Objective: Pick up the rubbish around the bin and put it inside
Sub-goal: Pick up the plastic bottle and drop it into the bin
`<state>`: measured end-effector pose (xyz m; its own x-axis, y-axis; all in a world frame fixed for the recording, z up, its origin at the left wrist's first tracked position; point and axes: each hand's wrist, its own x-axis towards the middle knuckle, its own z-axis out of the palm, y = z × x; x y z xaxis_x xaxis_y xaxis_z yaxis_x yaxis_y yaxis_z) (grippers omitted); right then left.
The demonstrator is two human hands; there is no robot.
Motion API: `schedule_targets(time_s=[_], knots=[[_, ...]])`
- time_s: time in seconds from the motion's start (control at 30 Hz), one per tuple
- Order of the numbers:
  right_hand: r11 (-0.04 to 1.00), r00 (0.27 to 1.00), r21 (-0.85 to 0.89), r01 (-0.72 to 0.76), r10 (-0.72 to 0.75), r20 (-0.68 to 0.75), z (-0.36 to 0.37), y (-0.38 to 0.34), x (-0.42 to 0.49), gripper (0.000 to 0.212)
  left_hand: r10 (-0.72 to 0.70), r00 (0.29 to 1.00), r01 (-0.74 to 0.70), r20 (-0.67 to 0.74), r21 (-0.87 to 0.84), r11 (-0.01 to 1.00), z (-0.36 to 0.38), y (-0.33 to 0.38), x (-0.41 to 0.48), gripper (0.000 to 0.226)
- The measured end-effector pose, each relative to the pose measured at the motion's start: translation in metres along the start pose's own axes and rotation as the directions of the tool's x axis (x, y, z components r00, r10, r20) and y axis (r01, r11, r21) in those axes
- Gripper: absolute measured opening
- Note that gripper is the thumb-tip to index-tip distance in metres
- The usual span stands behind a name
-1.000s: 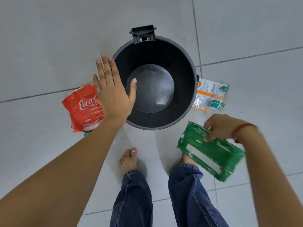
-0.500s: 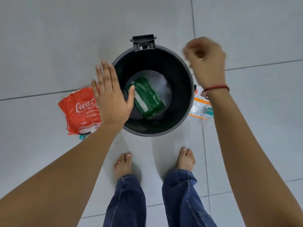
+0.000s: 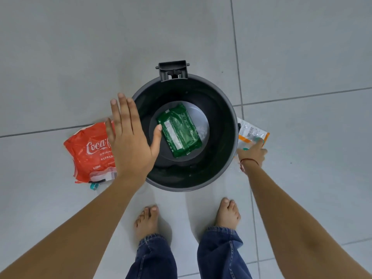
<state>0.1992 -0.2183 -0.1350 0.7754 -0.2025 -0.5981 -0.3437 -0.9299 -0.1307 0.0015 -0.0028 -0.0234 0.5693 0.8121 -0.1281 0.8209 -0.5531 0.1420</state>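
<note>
Head view: a round black bin [image 3: 225,158] stands open on a grey tiled floor [image 3: 80,47], its hinge bracket [image 3: 172,71] on the far rim. A green packet [image 3: 179,130] lies flat on the bin's bottom, slightly askew, clear of the walls.

The left hand [image 3: 130,137] hovers flat over the bin's left rim, fingers straight and together, thumb spread out over the opening; it grips nothing. Partly hidden under it, a red wrapper [image 3: 88,152] lies on the floor just left of the bin (its right edge is covered by the hand, so whether it touches the bin cannot be told). A small teal cap [image 3: 94,186] sits at the wrapper's near edge.

The right hand [image 3: 254,153] is down by the floor close to the bin's right side, forefinger stretched onto a clear packet [image 3: 249,132] with orange trim. That packet lies on the floor against the bin's right wall; the other fingers are curled, and no closed grip on it shows.

Two bare feet [image 3: 147,220] stand just short of the bin's near rim. Far, left and right of the rubbish, the floor lies open, crossed only by tile joints.
</note>
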Motion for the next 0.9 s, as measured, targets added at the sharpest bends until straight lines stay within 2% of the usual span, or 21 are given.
schedule_targets(time_s=[0.07,0.13,0.17,0.2,0.27,0.3,0.33,0.4,0.43,0.5,0.57,0.6,0.63,0.67,0.73,0.77,0.8,0.83,0.87,0.9], knots=[[0.985,0.992,0.174,-0.015,0.037,-0.121,-0.008,-0.011,-0.012,0.072,0.000,1.000,0.000,0.004,0.006,1.000,-0.001,0.001,0.000,0.079],[0.914,0.947,0.385,0.125,0.007,-0.322,-0.031,-0.032,-0.033,0.072,-0.004,1.000,0.004,0.012,0.021,1.000,-0.002,0.001,0.000,0.079],[0.854,0.891,0.442,0.276,-0.055,-0.451,-0.047,-0.045,-0.046,0.074,-0.005,1.000,0.004,0.014,0.032,0.999,-0.003,0.001,0.001,0.080],[0.776,0.801,0.440,0.451,-0.136,-0.583,-0.063,-0.056,-0.061,0.075,-0.005,1.000,0.004,0.018,0.041,0.999,-0.002,0.001,0.000,0.080],[0.581,0.564,0.310,0.753,-0.327,-0.758,-0.087,-0.077,-0.093,0.077,-0.008,1.000,0.007,0.023,0.044,0.999,-0.002,0.001,-0.001,0.080],[0.480,0.470,0.249,0.841,-0.420,-0.776,-0.091,-0.086,-0.110,0.077,-0.008,1.000,0.007,0.027,0.042,0.999,-0.003,0.001,0.000,0.080],[0.400,0.412,0.214,0.891,-0.514,-0.752,-0.091,-0.094,-0.127,0.078,-0.010,0.999,0.009,0.032,0.040,0.999,-0.004,0.001,0.000,0.080],[0.332,0.345,0.138,0.933,-0.716,-0.607,-0.075,-0.104,-0.156,0.074,-0.016,0.999,0.014,0.043,0.042,0.999,-0.005,0.002,0.000,0.080],[0.341,0.340,0.090,0.936,-0.802,-0.490,-0.063,-0.105,-0.167,0.072,-0.016,0.999,0.014,0.046,0.045,0.999,-0.005,0.002,0.000,0.080],[0.417,0.416,0.035,0.908,-0.890,-0.184,-0.042,-0.105,-0.175,0.071,-0.012,0.999,0.011,0.046,0.039,0.999,-0.006,0.003,0.001,0.080],[0.500,0.503,-0.063,0.864,-0.854,0.129,-0.028,-0.102,-0.170,0.073,-0.012,0.999,0.011,0.042,0.026,1.000,-0.006,0.002,0.000,0.079],[0.515,0.523,-0.097,0.852,-0.825,0.215,-0.026,-0.101,-0.165,0.075,-0.013,0.999,0.012,0.042,0.026,1.000,-0.006,0.002,0.000,0.079],[0.511,0.518,-0.093,0.854,-0.824,0.228,-0.030,-0.101,-0.160,0.074,-0.014,0.999,0.013,0.042,0.028,1.000,-0.006,0.002,0.000,0.079],[0.488,0.490,-0.059,0.871,-0.854,0.174,-0.037,-0.104,-0.156,0.071,-0.014,0.999,0.013,0.042,0.034,0.999,-0.005,0.002,0.000,0.079],[0.407,0.405,0.005,0.913,-0.908,-0.102,-0.055,-0.107,-0.140,0.054,-0.015,0.999,0.013,0.043,0.047,0.999,-0.005,0.002,0.000,0.079],[0.387,0.376,0.008,0.922,-0.892,-0.253,-0.064,-0.106,-0.127,0.045,-0.015,0.999,0.013,0.042,0.048,0.999,-0.005,0.003,0.001,0.079],[0.400,0.378,0.012,0.916,-0.856,-0.353,-0.072,-0.104,-0.113,0.038,-0.016,0.999,0.014,0.043,0.046,0.999,-0.006,0.003,0.000,0.079],[0.451,0.426,0.032,0.892,-0.816,-0.390,-0.078,-0.101,-0.095,0.034,-0.015,0.999,0.013,0.045,0.043,0.999,-0.006,0.003,0.000,0.079],[0.533,0.514,0.053,0.844,-0.777,-0.364,-0.080,-0.098,-0.076,0.034,-0.014,0.999,0.012,0.045,0.040,0.999,-0.006,0.003,0.000,0.079],[0.636,0.620,0.035,0.771,-0.737,-0.270,-0.077,-0.093,-0.055,0.038,-0.014,0.999,0.012,0.044,0.038,0.999,-0.006,0.003,0.000,0.079]])
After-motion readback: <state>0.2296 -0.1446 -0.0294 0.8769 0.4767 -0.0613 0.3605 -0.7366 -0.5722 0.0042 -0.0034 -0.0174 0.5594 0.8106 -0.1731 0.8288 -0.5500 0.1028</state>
